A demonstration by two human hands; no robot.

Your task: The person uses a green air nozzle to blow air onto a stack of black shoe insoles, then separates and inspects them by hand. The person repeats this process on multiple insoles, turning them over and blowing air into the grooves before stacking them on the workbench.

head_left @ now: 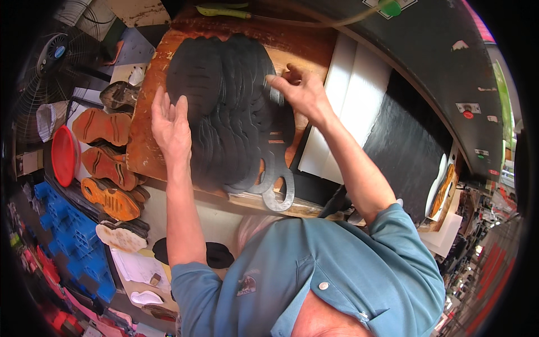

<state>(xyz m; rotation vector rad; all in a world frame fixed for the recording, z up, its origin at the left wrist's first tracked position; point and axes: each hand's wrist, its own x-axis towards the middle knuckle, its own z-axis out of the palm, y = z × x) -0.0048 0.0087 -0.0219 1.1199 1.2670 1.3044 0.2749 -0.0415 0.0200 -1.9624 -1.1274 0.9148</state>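
Observation:
Several black sole-shaped sheets [224, 112] lie overlapped in a fanned row on a worn wooden board [147, 132]. At the row's left edge is my left hand [170, 132], its fingers stretched upward and the thumb apart, holding nothing. My right hand [306, 95] is at the upper right edge of the row, the thumb reaching to the outermost sheet and the other fingers partly bent. I see nothing gripped in it. At the row's near end lie grey ring-shaped pieces [279, 194], partly over the board's front edge.
White sheets [351, 84] and a large black sheet [401, 140] lie to the right, under a dark machine panel [449, 73]. On the left are orange-brown sole shapes [104, 126], a red bowl [65, 155], blue plastic crates [70, 236] and a fan [53, 53].

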